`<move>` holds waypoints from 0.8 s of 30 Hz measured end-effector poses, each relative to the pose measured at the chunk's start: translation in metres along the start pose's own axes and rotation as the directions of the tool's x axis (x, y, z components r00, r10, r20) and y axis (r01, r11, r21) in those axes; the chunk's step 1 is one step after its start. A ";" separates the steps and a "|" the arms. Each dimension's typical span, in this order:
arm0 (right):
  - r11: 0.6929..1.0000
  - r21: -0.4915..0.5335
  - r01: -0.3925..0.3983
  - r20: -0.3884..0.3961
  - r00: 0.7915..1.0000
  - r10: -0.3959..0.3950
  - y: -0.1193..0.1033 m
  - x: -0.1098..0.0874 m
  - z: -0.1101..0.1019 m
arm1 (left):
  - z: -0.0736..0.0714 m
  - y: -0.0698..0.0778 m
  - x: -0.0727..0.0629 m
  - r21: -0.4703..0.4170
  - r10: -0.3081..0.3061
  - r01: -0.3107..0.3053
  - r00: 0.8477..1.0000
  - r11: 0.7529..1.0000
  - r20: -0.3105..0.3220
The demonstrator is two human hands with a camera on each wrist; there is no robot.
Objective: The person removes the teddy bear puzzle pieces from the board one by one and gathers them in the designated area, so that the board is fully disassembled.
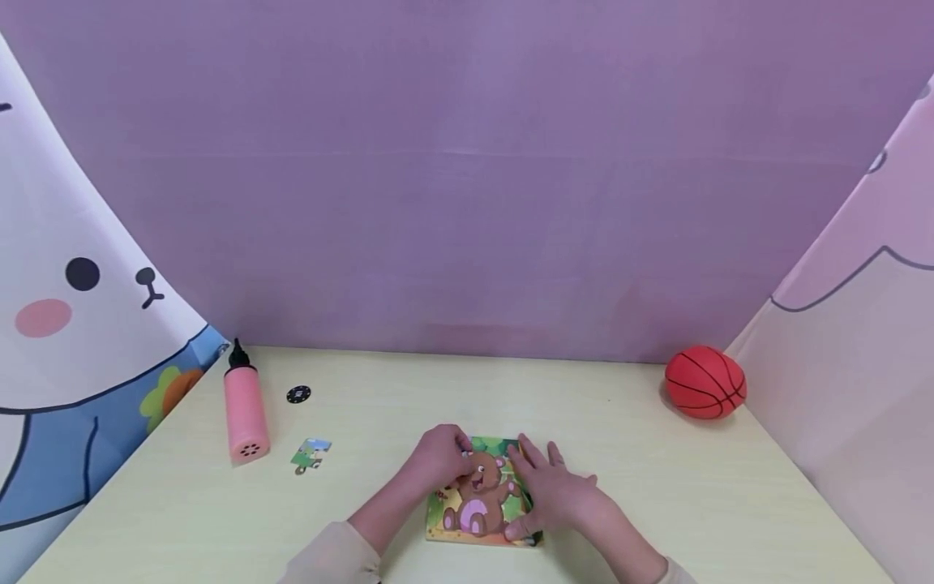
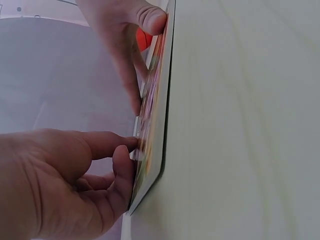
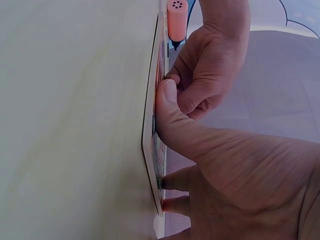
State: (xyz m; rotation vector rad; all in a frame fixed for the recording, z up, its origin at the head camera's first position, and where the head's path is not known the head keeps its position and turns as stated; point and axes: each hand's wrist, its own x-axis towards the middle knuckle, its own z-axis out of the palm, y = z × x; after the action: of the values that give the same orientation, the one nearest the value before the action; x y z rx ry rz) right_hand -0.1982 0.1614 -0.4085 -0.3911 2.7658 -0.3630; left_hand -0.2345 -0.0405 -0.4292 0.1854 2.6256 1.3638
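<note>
A jigsaw puzzle [image 1: 474, 519] with a brown bear lies flat on the table, in a thin tray with a pale rim [image 2: 161, 135]. My left hand [image 1: 441, 456] is at its upper left, fingers bent; thumb and forefinger pinch at a jigsaw piece by the bear's face, mostly hidden by the fingertips. My right hand [image 1: 558, 491] rests on the right side with fingers spread, fingertips touching the upper right and thumb [image 3: 167, 95] on the lower part. Dark gaps show beside that hand. A loose green and blue jigsaw piece [image 1: 310, 456] lies to the left.
At the far left of the table lies a pink bottle [image 1: 246, 412] with a black nozzle. A black round chip [image 1: 298, 394] is beside it. A red toy basketball [image 1: 704, 383] sits at the back right. Purple cloth [image 1: 467, 203] hangs behind the table.
</note>
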 end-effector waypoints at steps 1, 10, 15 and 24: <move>1.000 -0.003 0.000 0.001 1.000 0.000 0.000 0.000 0.000 | 0.000 0.000 0.000 0.007 -0.003 0.003 1.000 1.000 -0.003; 1.000 -0.022 0.001 0.003 1.000 0.000 0.000 0.000 0.000 | 0.002 0.002 0.002 0.007 -0.002 0.002 1.000 1.000 -0.012; 1.000 -0.020 0.005 0.002 1.000 -0.005 0.000 0.001 0.001 | 0.003 0.000 0.001 -0.020 -0.003 0.003 1.000 1.000 -0.027; 1.000 -0.006 -0.002 0.003 1.000 0.002 0.001 0.000 0.001 | 0.001 -0.004 0.000 -0.124 0.026 -0.032 0.998 0.992 -0.052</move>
State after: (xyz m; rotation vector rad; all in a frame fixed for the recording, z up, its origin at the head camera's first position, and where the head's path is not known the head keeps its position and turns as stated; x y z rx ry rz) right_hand -0.1982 0.1619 -0.4098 -0.3902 2.7646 -0.3537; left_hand -0.2347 -0.0418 -0.4335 0.1748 2.5758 1.5566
